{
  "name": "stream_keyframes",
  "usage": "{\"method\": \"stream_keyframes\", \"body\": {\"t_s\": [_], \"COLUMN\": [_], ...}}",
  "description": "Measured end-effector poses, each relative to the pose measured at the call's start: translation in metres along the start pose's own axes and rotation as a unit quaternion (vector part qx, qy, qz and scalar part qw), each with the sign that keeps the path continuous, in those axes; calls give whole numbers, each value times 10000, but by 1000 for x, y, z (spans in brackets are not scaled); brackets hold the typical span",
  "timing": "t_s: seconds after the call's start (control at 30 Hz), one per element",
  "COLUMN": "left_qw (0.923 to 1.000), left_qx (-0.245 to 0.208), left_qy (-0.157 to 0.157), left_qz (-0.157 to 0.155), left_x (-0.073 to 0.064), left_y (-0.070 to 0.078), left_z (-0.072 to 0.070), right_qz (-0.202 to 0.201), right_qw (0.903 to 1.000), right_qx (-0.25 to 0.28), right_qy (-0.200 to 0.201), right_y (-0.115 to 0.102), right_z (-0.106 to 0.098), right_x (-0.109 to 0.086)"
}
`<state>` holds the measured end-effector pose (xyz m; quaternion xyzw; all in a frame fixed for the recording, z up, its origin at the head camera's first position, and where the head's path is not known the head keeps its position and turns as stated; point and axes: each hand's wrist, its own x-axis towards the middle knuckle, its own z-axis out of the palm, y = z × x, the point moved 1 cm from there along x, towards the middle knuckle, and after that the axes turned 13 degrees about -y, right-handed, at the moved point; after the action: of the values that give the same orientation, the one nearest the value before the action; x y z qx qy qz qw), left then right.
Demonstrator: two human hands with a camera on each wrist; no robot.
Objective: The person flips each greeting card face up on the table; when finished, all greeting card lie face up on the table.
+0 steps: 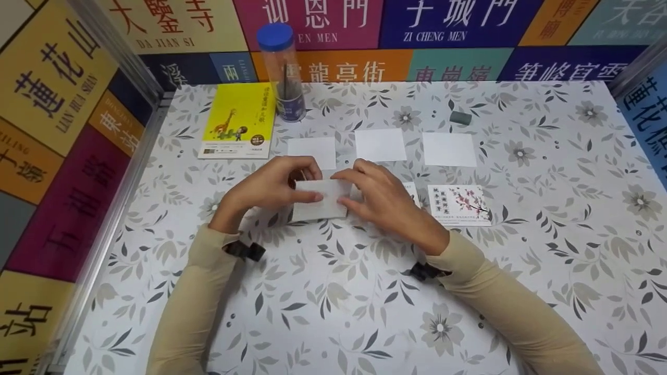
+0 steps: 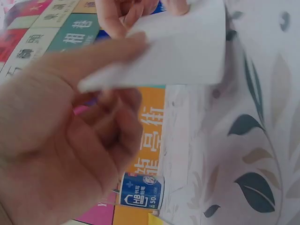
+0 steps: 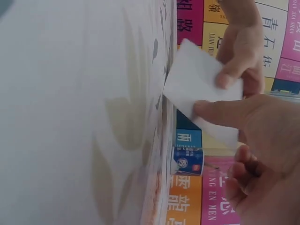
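Both hands hold a blank white card [image 1: 328, 200] tilted up over the table, near its middle. My left hand [image 1: 276, 182] pinches the card's left side, its thumb lying across the near face. On the card's right side, my right hand [image 1: 383, 195] grips with thumb and fingers. The left wrist view shows the same card [image 2: 192, 51] between the two hands, slightly blurred. In the right wrist view both thumbs press on the card's [image 3: 192, 75] plain face. Partly hidden behind the right hand is a printed card [image 1: 412, 191]; another printed card [image 1: 458, 204], with red blossoms, lies right of it.
Three white cards, a left one [image 1: 312, 150], a middle one [image 1: 380, 145] and a right one [image 1: 449, 149], lie in a row beyond the hands. A yellow book [image 1: 237, 117] and a blue-capped pencil tube [image 1: 286, 78] stand farther back. A small dark green cylinder [image 1: 460, 117] lies at back right.
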<state>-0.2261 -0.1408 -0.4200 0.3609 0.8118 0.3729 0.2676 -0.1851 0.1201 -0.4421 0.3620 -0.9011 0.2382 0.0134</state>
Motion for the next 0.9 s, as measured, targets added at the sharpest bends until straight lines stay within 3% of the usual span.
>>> {"method": "stream_keyframes", "body": {"t_s": [0.17, 0.37, 0.5, 0.57, 0.67, 0.77, 0.9], "left_qw": [9953, 9897, 9871, 9909, 9978, 9988, 9981], "left_qx": [-691, -1067, -1167, -940, -290, 332, 575], "left_qy": [-318, -350, -160, 83, 394, 345, 68], "left_qz": [597, 886, 1088, 958, 447, 64, -205], "left_x": [-1, 0, 2, 3, 5, 6, 4], "left_y": [3, 2, 1, 1, 2, 0, -5], "left_z": [1, 1, 1, 2, 3, 5, 6], "right_qz": [-30, -289, -367, -419, -521, -605, -589], "right_qw": [9984, 9947, 9924, 9911, 9886, 9860, 9848], "right_qx": [183, 975, 1171, 1262, 1412, 1549, 1616], "right_qy": [535, 134, 91, 100, 65, -87, -257], "right_y": [-2, 2, 3, 2, 1, 0, 1], "right_z": [-3, -3, -3, -4, -5, -4, -3], "right_x": [2, 4, 4, 3, 3, 3, 3]}}
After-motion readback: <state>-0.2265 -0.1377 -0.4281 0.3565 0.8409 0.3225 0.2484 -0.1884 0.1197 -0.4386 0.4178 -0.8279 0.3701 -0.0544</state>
